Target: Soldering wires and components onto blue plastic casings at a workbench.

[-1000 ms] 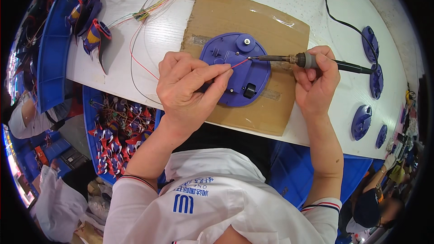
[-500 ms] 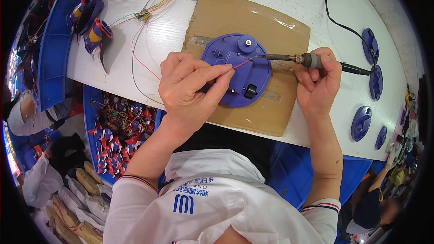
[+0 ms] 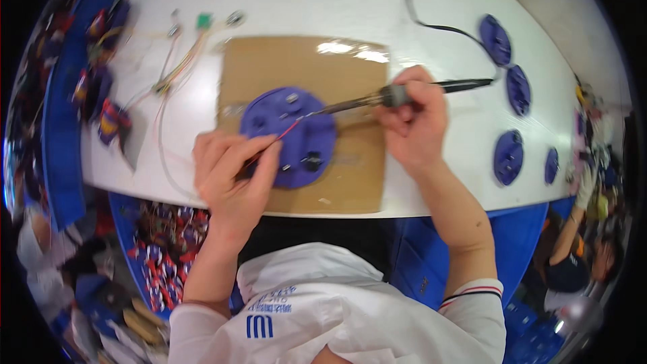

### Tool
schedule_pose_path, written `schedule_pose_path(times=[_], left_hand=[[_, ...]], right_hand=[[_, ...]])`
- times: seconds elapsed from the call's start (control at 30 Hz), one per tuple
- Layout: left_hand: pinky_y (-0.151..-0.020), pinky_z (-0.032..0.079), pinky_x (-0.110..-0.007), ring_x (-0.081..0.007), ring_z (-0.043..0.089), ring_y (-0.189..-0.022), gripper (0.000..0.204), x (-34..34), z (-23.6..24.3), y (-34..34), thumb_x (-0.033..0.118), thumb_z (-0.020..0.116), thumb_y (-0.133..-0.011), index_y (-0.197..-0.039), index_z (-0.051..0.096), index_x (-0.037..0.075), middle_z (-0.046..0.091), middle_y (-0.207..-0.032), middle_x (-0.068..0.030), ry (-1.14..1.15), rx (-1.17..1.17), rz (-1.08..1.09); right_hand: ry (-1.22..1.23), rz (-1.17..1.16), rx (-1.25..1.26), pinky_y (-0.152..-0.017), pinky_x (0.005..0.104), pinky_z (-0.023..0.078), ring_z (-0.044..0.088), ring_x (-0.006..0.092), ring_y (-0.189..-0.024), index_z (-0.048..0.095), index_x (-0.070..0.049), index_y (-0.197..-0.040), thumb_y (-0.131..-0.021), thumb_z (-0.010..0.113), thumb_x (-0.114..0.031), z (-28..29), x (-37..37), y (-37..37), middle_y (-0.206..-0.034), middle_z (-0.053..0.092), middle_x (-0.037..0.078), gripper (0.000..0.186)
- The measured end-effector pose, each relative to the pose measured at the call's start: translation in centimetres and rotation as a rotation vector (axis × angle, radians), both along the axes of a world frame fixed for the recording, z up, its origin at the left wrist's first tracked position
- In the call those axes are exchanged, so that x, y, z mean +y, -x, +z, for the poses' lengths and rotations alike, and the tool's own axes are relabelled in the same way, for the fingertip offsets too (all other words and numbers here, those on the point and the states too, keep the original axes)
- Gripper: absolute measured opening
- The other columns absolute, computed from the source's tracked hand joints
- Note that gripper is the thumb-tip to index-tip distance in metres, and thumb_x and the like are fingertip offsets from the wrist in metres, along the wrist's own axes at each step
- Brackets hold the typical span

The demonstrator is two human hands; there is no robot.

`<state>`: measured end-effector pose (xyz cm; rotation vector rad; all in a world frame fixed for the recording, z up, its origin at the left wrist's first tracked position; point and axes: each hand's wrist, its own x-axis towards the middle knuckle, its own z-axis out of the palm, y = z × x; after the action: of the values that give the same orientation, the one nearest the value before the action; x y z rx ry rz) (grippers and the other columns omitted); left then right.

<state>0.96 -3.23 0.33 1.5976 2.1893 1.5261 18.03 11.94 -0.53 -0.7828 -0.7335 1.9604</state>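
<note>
My left hand (image 3: 236, 165) pinches a red wire (image 3: 290, 129) over a round purple plastic base (image 3: 280, 108), close to the wire's end. In my right hand (image 3: 414, 121) is a soldering iron (image 3: 367, 101), gripped like a pen by its dark handle. Its tip points left and meets, or nearly meets, the wire's end above the base; blur hides the exact contact. The base has a black wheel or block (image 3: 311, 160) and small metal screws. It lies on a cardboard sheet (image 3: 303, 61), partly covered by my left hand.
Wires run left to a green circuit board (image 3: 204, 21) and small round parts. Several purple bases (image 3: 509, 157) lie at the right. The iron's cord (image 3: 445, 28) crosses the table's far side. Blue bins (image 3: 64, 128) with colourful parts stand left and below. A person (image 3: 573, 263) is at the right edge.
The view has shifted, so the table and both hands appear further left and lower. Both hands keep their holds on the red wire and the soldering iron.
</note>
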Motion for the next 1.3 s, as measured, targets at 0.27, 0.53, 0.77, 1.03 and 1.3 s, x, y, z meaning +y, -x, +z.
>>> schedule_pose_path(times=[0.27,0.53,0.77,1.03,1.3], left_hand=[[-0.077,0.042,-0.029,-0.0195,0.049,-0.084,0.026,-0.1,2.7,0.0,-0.003,0.072,-0.069,-0.093,0.069,0.004,0.056,-0.091,-0.0060,0.063,0.101,0.005],[-0.077,0.042,-0.028,-0.0185,0.051,-0.087,0.020,7.4,11.5,-3.1,-0.002,0.069,-0.070,-0.090,0.070,0.004,0.059,-0.090,-0.0066,-0.024,-0.085,-0.415],[-0.075,0.042,-0.026,-0.0163,0.051,-0.086,0.020,10.7,11.6,-7.9,0.000,0.071,-0.070,-0.089,0.072,0.004,0.060,-0.087,-0.0055,-0.073,0.051,-0.590],[-0.075,0.036,-0.030,-0.0176,0.049,-0.083,0.017,10.9,10.8,-9.5,0.004,0.073,-0.063,-0.080,0.070,0.007,0.058,-0.079,-0.0021,-0.108,0.098,-0.573],[-0.075,0.035,-0.030,-0.0173,0.048,-0.083,0.014,10.7,10.8,-9.9,0.004,0.073,-0.062,-0.075,0.069,0.009,0.057,-0.077,0.0001,-0.127,0.137,-0.552]], right_hand=[[-0.281,0.146,0.217,-0.042,0.0199,0.027,0.027,0.0074,-0.044,0.054,-0.002,-0.080,-0.074,0.053,-0.013,1.3,1.3,-2.3,-0.059,0.046,0.003,0.012],[-0.440,0.308,0.307,-0.050,0.0200,0.033,0.041,0.0100,-0.053,0.054,-0.002,-0.082,-0.059,0.069,-0.012,2.6,0.9,-3.3,-0.067,0.055,0.005,0.028],[-0.526,0.212,0.163,-0.053,0.0186,0.035,0.045,0.0090,-0.059,0.057,-0.003,-0.080,-0.057,0.062,-0.003,3.0,0.6,-3.9,-0.068,0.055,0.002,0.023],[-0.475,0.118,-0.079,-0.055,0.0206,0.039,0.051,0.0116,-0.063,0.056,-0.006,-0.081,-0.063,0.063,0.003,4.8,-0.5,-4.0,-0.070,0.056,0.001,0.021],[-0.553,0.174,0.043,-0.056,0.0214,0.041,0.052,0.0125,-0.064,0.056,-0.006,-0.084,-0.065,0.065,0.001,3.4,-0.2,-4.1,-0.073,0.057,0.001,0.022]])
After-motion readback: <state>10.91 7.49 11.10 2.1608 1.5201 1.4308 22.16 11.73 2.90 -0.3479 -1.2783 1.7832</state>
